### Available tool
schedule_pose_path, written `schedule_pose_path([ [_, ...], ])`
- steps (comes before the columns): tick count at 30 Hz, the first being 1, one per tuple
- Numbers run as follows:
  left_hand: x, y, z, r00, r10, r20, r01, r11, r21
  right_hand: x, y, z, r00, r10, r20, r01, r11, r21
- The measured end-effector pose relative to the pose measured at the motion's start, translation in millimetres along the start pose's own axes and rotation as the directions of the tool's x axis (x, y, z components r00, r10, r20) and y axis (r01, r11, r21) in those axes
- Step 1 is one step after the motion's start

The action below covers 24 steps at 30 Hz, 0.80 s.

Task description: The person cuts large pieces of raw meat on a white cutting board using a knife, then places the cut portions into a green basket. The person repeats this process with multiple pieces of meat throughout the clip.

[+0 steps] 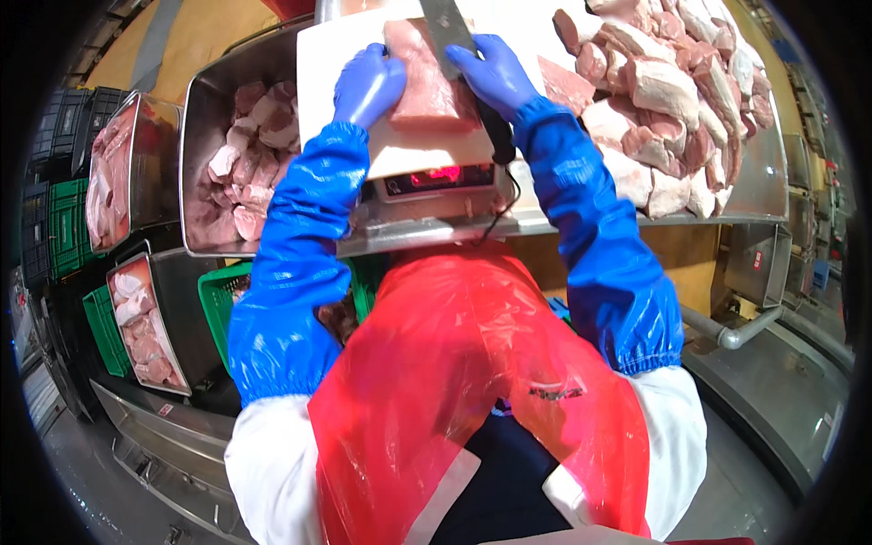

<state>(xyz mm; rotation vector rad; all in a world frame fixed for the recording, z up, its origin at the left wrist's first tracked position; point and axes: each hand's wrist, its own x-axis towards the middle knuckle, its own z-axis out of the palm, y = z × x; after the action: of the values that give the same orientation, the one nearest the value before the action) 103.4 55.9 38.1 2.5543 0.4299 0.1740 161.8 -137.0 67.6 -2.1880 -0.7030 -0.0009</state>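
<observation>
A steel tabletop (763, 195) carries a heap of raw pork pieces (668, 100) and a white cutting board (336, 64); a pork slab (425, 86) lies on it; left hand (368, 84) presses flat, right hand (495, 74) grips the knife (447, 32); best to keep fingertips clear of the blade.

The steel bench (763, 195) carries a scale (436, 186) at its front edge, a white cutting board (409, 150) upon the scale, and a heap of raw meat cuts (672, 100) across its right side.
</observation>
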Motion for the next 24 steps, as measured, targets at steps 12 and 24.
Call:
schedule_pose_path([
  [12, -193.3, -33.2, -10.6, 0.913, -0.241, -0.330, -0.044, 0.745, -0.665, -94.2, -58.5, -32.9, 0.888, 0.071, 0.455, -0.093, 0.995, 0.026],
  [24, -129.9, 10.2, 22.9, 0.839, -0.148, -0.524, -0.130, 0.880, -0.456, -141.6, -30.6, -123.0, 0.884, -0.050, 0.465, 0.014, 0.997, 0.081],
])
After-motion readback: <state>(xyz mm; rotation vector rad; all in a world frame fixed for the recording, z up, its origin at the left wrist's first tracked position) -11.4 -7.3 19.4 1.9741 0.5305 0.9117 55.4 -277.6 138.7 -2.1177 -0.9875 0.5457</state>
